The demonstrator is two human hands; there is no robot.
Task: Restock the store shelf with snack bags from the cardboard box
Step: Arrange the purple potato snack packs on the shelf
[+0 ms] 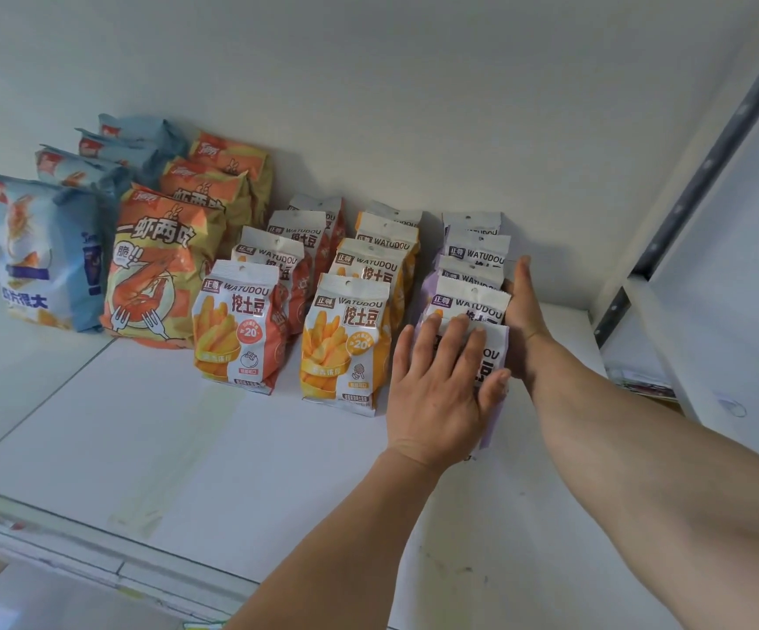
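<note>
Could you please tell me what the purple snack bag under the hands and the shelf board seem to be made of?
Purple snack bag: seemingly thin plastic film, soft sheen, creased, with a flat sealed top. Shelf board: smooth, matte white, likely painted metal or laminate; a seam shows between panels.

Left hand (pixel 441 393) lies flat, fingers straight and slightly spread, palm forward. Right hand (pixel 523 311) stands edge-on just right of those fingertips, fingers extended. Both forearms reach up, bare.
</note>
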